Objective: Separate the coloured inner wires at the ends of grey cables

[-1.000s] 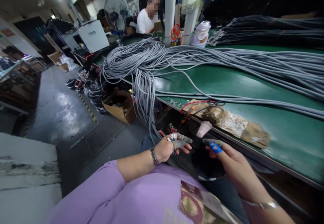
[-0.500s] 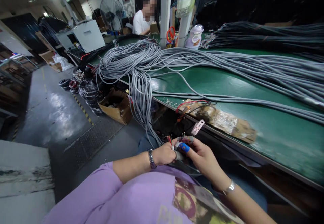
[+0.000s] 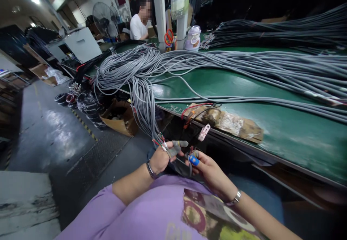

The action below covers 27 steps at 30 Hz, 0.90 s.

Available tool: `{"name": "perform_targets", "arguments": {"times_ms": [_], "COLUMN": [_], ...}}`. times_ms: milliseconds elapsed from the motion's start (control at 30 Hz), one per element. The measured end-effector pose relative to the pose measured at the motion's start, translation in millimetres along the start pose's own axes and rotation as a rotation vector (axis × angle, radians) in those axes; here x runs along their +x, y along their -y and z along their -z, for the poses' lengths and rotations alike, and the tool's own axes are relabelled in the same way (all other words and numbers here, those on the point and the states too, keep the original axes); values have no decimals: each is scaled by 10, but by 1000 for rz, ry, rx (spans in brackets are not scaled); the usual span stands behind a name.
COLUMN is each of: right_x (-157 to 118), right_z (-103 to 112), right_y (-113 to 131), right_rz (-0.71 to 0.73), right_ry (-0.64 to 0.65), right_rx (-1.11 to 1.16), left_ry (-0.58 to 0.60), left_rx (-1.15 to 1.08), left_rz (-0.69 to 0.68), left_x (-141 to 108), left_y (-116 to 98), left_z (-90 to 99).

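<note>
Through my view, low in the centre of the frame, the left hand point(image 3: 159, 160) is partly closed, its thumb side pinching coloured wire ends point(image 3: 159, 142), with 2 covered fingertips stretched forward. Just beside it, the right hand point(image 3: 210, 171) is nearly closed in a thumb-and-finger pinch on a dark cable end point(image 3: 190, 167). To handle these well, I would pinch close to the tips, press lightly so the thin wires don't bend, and hold both hands near each other with slack in the cables.

Counting outward: 2 hands, 1 blue finger cover point(image 3: 193, 160) on the right thumb, 1 pink clip point(image 3: 204, 132) at the table edge, and 1 taped board point(image 3: 233, 124) right of centre. Left of centre I count 1 cardboard box point(image 3: 119, 123). The grey cables point(image 3: 143, 102) overlap too much to count. Toward the top are 1 lilac tub point(image 3: 192, 39), 2 white posts point(image 3: 159, 19) and, farthest, 1 person point(image 3: 137, 28) in white.
</note>
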State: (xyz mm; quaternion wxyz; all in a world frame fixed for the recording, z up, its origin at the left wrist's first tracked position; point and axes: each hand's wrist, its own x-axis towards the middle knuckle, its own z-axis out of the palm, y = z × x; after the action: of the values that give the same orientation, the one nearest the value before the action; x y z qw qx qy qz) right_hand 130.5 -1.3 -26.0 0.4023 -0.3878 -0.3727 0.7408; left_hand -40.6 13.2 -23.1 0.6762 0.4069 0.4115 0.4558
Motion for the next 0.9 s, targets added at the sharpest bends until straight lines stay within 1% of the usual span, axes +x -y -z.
{"name": "perform_targets", "arguments": {"times_ms": [133, 233, 300, 400, 467, 500, 567, 600, 633, 700, 800, 900], "right_x": [6, -1, -11, -30, -40, -42, -37, -31, -21, 1, 29, 28], "right_z": [-54, -78, -74, -22, 40, 73, 125, 140, 145, 132, 95, 84], "right_y": [-17, -23, -28, -5, 36, 60, 110, 131, 150, 176, 193, 200], "right_rz": [-44, -60, -61, -46, 10, 63, 190, 248, 289, 313, 254, 201], "right_ry": [-11, -45, -51, -28, -35, -69, -175, -220, -233, -166, -31, -19], "right_rx": [72, 82, 65, -52, -218, -310, -461, -504, -528, -531, -471, -394], "left_ry": [64, 32, 18, 5, -31, -52, -82, -88, -80, -30, 67, 95], "left_rx": [138, 260, 293, 210, 143, 122, 107, 109, 116, 129, 157, 180], "left_rz": [-51, -82, -45, 32, 66, 75, 80, 81, 88, 112, 165, 207], "left_x": [-23, -26, -19, -4, 8, 15, 27, 32, 35, 35, 24, 7], "left_y": [-70, -51, -33, -41, -63, -72, -77, -71, -61, -38, -28, -39], "left_z": [-67, -145, -185, -221, -230, -231, -227, -226, -227, -237, -271, -306]}}
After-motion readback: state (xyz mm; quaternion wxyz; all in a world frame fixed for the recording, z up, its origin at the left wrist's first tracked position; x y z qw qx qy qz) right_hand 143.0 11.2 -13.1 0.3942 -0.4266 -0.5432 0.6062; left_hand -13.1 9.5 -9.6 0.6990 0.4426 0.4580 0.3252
